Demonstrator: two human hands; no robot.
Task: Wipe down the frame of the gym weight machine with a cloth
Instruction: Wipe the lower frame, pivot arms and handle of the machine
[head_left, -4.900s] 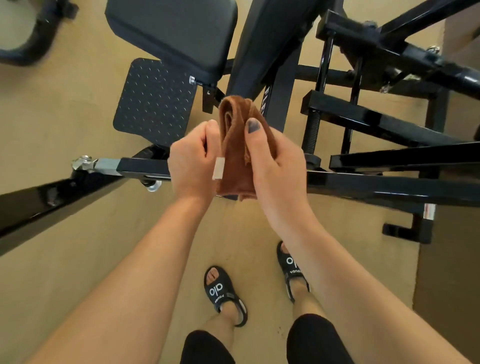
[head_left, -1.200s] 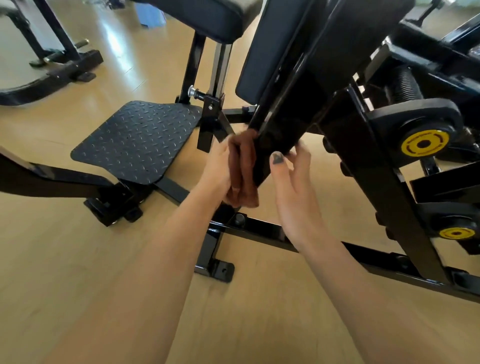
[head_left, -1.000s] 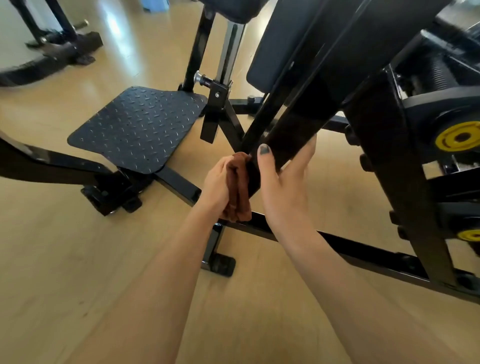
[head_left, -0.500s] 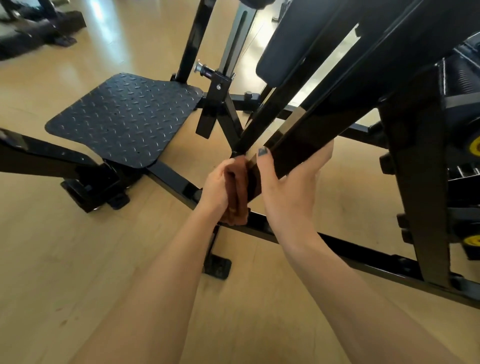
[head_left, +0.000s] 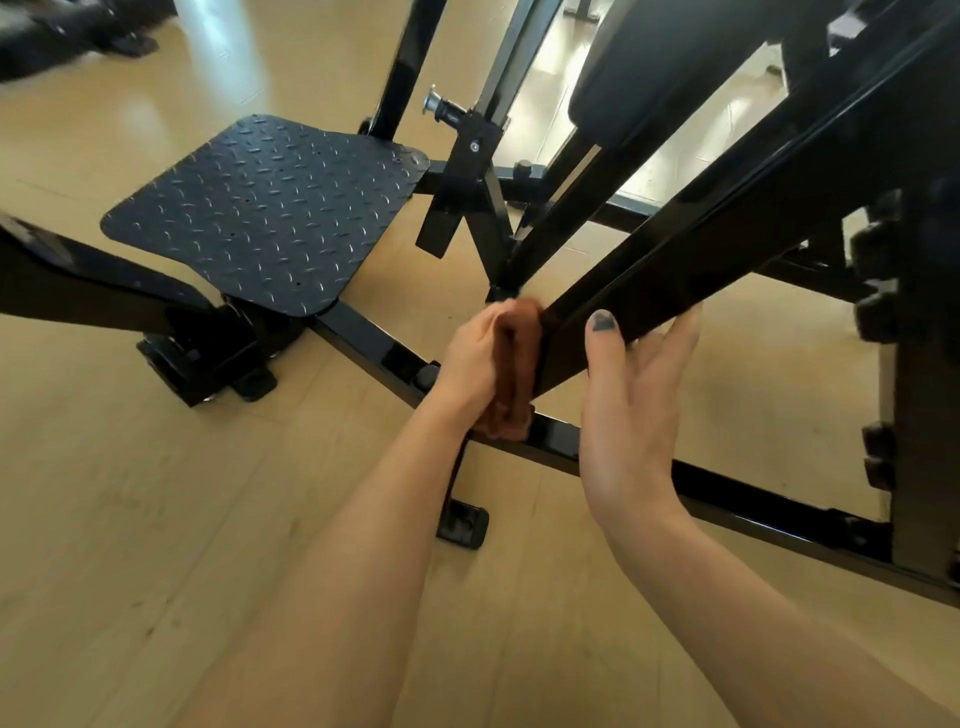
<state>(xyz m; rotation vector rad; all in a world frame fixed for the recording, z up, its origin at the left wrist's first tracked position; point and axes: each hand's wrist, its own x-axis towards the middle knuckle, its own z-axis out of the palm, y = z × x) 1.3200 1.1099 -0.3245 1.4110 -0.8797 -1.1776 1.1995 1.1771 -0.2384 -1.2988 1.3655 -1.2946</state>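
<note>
The left hand (head_left: 480, 358) grips a folded brown cloth (head_left: 517, 364), pressing it against the lower end of a slanted glossy black frame bar (head_left: 727, 239). The right hand (head_left: 631, 410) braces that bar, thumb on top, fingers underneath. The bar's long axis rises up and rightward from both hands, so the cloth hand likely travels that way.

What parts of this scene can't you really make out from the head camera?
- The left hand covers most of the brown cloth, so how it is folded is hidden.
- The sloping black bar hides the right hand's fingers behind it; only the thumb shows in front.
- The padded seat is cut off by the top edge.
- The dark equipment at top left is blurred and cut off.
</note>
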